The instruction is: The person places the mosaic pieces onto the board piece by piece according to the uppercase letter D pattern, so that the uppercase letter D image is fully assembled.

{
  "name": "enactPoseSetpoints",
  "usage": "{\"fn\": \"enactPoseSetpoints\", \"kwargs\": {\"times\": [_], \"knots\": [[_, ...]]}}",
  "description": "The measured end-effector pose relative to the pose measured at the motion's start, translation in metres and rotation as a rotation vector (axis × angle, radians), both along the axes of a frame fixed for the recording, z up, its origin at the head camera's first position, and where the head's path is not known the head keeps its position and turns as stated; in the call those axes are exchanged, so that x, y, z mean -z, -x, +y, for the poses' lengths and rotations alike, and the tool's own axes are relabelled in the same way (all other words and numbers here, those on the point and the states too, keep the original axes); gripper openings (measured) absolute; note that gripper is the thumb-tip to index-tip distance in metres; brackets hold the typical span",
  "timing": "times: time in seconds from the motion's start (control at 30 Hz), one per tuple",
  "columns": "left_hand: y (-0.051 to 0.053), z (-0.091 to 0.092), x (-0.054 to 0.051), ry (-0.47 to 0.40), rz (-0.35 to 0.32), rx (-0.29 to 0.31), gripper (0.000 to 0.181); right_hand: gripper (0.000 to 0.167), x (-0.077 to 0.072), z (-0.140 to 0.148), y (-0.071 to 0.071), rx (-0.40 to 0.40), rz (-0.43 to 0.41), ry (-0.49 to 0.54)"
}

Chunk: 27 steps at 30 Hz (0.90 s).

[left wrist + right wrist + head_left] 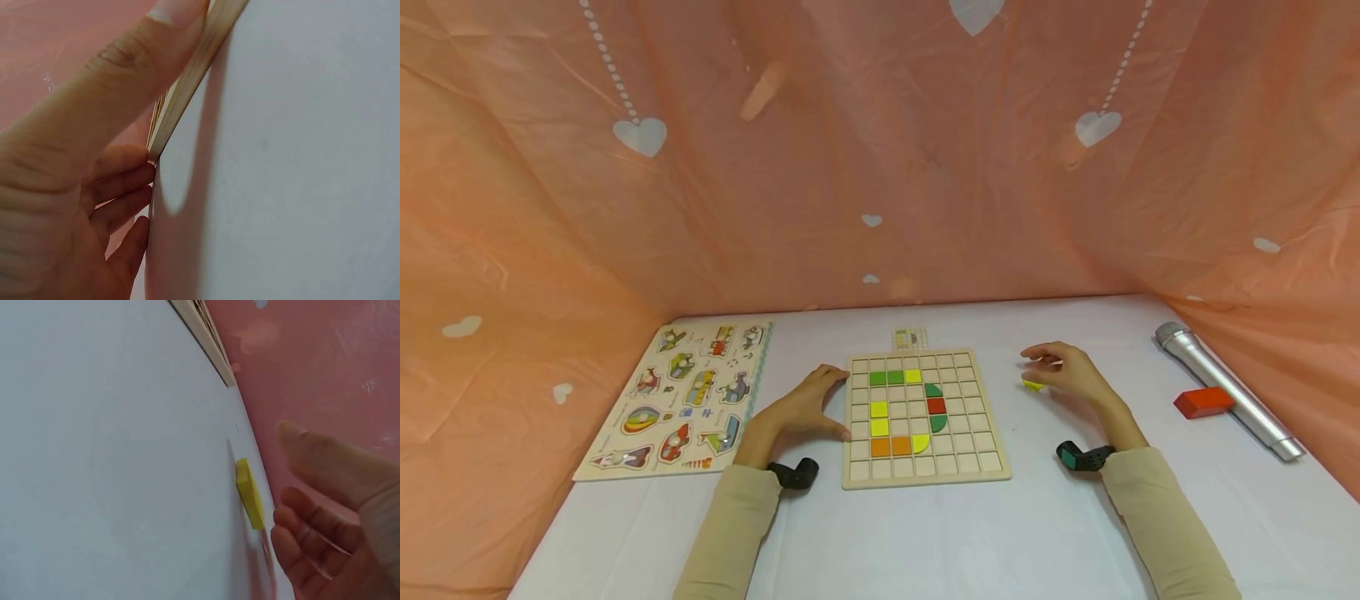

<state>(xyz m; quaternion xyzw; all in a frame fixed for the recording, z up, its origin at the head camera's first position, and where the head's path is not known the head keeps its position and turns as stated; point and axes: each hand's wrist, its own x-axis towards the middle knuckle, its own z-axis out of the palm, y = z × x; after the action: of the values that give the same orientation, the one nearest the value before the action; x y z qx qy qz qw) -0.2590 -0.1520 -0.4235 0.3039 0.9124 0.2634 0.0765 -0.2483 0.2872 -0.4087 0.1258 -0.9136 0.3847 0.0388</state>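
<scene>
A square wooden grid board (pixel 967 463) lies in the middle of the table in the head view, with green, yellow, orange and red tiles in several of its cells. My left hand (pixel 801 407) rests at the board's left edge, thumb and fingertips touching it; the left wrist view shows the thumb (pixel 119 69) along the board's side. Out to the right of the board, my right hand (pixel 1067 372) hovers over a small yellow tile (pixel 1033 386). In the right wrist view that yellow tile (pixel 250 495) lies on the table, apart from the loosely bent fingers.
A small pattern card (pixel 910 337) lies behind the board. On the left is a wooden picture puzzle (pixel 688 400) with vehicle pieces. A silver microphone (pixel 1225 387) and a red block (pixel 1203 402) lie at the right. Orange cloth (pixel 880 167) hangs around the white table.
</scene>
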Motion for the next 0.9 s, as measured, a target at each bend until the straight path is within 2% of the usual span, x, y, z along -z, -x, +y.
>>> {"fn": "enactPoseSetpoints", "kwargs": {"times": [0.2, 0.43, 0.6, 0.9], "knots": [[0.000, 0.000, 0.001, 0.005, -0.001, -0.003, 0.100, 0.041, 0.009, 0.006, 0.005, 0.036, -0.053, -0.066], [0.000, 0.000, 0.000, 0.006, 0.004, 0.001, 0.100, 0.033, 0.011, 0.006, 0.005, -0.003, -0.077, -0.065], [-0.001, 0.000, -0.002, -0.002, -0.002, 0.005, 0.101, 0.037, 0.010, 0.007, 0.002, -0.017, -0.096, -0.047], [0.000, 0.000, -0.001, -0.001, -0.005, 0.004, 0.100, 0.027, 0.011, 0.011, 0.004, -0.002, -0.034, -0.140]]}}
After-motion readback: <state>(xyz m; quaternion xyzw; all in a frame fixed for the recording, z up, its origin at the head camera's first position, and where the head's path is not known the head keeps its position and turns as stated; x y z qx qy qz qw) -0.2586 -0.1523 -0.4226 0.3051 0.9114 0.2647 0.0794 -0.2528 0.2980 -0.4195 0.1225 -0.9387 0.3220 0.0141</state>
